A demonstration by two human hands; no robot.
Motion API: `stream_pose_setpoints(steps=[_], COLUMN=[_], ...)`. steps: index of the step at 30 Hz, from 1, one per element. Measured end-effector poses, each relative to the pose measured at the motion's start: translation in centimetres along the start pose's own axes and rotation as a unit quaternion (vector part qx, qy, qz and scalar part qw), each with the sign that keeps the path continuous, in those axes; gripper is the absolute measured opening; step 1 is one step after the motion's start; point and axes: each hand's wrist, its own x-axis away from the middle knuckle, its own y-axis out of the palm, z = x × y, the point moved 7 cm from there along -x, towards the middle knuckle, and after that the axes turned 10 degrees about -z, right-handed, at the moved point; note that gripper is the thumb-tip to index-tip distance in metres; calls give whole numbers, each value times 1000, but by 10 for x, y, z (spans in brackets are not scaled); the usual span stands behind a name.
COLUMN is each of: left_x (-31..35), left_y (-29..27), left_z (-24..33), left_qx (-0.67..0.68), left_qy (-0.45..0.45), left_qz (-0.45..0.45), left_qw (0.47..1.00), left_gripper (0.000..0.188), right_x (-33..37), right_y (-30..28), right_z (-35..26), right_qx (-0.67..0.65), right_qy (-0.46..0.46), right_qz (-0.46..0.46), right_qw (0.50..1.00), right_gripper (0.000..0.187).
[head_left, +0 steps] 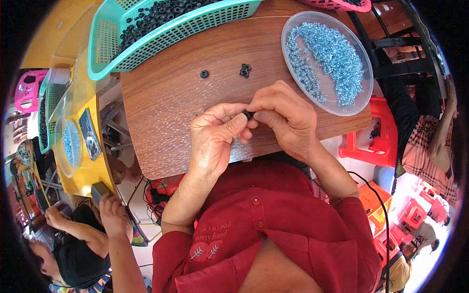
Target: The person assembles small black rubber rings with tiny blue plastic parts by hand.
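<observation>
Over the near half of the wooden tabletop, a small black round part (248, 115) sits between my two hands. My left hand (212, 134) is closed, pinching it from the left between thumb and fingers. From the right, my right hand (288, 115) is closed too, thumb and forefinger at the part, and hides some of it. Farther back lie a black ring-shaped piece (204, 74) and a black flower-shaped piece (245, 71), both untouched.
A teal basket (171, 41) of small black ring pieces stands at the back left. To the right is a round clear tray (326, 101) of tiny shiny metal pieces. A person's hand (112, 212) works beside a yellow table (100, 168) at left. A red stool (376, 141) stands right.
</observation>
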Motion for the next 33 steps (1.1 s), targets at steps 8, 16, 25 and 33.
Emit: stream_pose_setpoints(steps=[8, 16, 25, 33], left_x=[-2, -1, -3, -3], left_y=[5, 10, 14, 9], left_z=[-3, -6, -6, -7], left_qx=[60, 78, 83, 72], left_qy=[-46, -52, -38, -33], left_qz=[-25, -29, -24, 10], left_qw=[997, 995, 996, 997], left_gripper=[19, 21, 18, 13], right_x=[-2, 3, 13, 12], right_y=[-1, -2, 3, 1], right_z=[3, 9, 19, 4], right_qx=[-33, -54, -151, -64], right_qy=[-31, 7, 84, 46], right_qz=[-5, 20, 47, 19], right_qw=[999, 998, 984, 997], right_gripper=[15, 19, 18, 24])
